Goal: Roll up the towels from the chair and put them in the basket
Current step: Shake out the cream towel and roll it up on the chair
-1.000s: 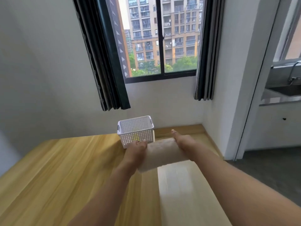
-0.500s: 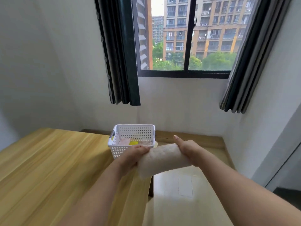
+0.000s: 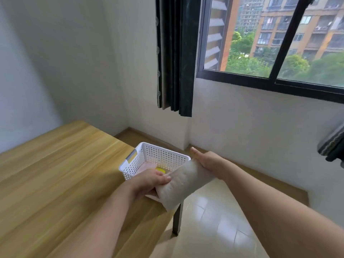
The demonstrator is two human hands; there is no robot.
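A rolled beige towel (image 3: 183, 184) hangs in the air just in front of a white perforated basket (image 3: 138, 163) that stands at the table's far right corner. My left hand (image 3: 149, 183) grips the roll's near end, fingers curled over it. At the far end my right hand (image 3: 206, 161) holds the roll, its thumb stretched out above the basket's right rim. Inside the basket lie a pinkish towel (image 3: 147, 167) and something yellow (image 3: 161, 170), both partly hidden by my left hand.
The wooden table (image 3: 55, 174) stretches left and toward me; a dark leg (image 3: 176, 218) marks its right corner. Tiled floor (image 3: 214, 229) lies to the right. Walls, a dark curtain (image 3: 175, 53) and a window (image 3: 270, 38) stand behind. A dark striped object (image 3: 333, 144) sits at the right edge.
The view has swung left and closer to the basket. Both hands have carried the rolled towel toward the basket, now tilted with its far end at the rim.
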